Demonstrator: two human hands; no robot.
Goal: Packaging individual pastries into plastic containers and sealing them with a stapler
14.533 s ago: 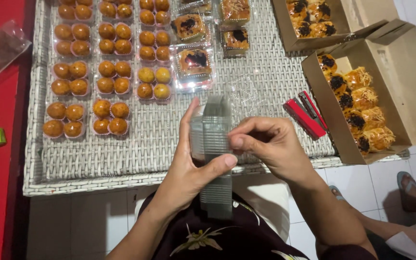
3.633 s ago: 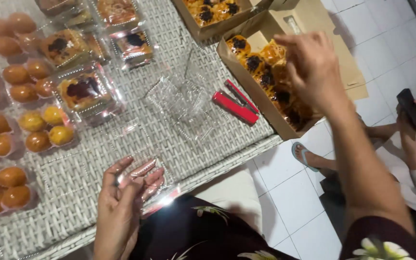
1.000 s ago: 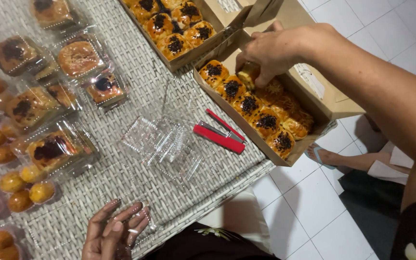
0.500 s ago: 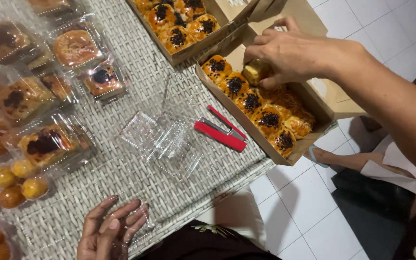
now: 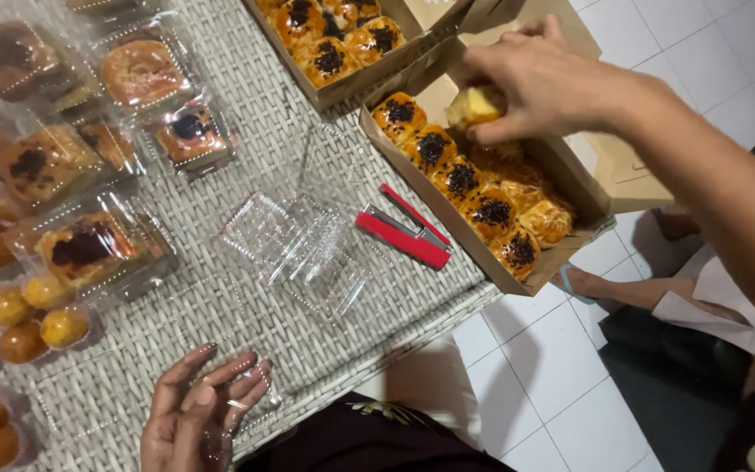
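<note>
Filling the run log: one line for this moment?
right hand: lifting yellow pastry from brown cardboard box | left hand: holding clear plastic container

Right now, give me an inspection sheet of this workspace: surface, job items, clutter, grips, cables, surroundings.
Surface: white woven table, crowded.
Job items: pastry lifted over the cardboard box of dark-topped pastries; clear plastic container.
Clutter: empty clear containers, red stapler, filled packs, second pastry box.
Grips: right hand pinches the pastry; left hand holds the clear container.
Cables: nothing seen.
Surroundings: white tiled floor; another person's foot in a sandal.
</note>
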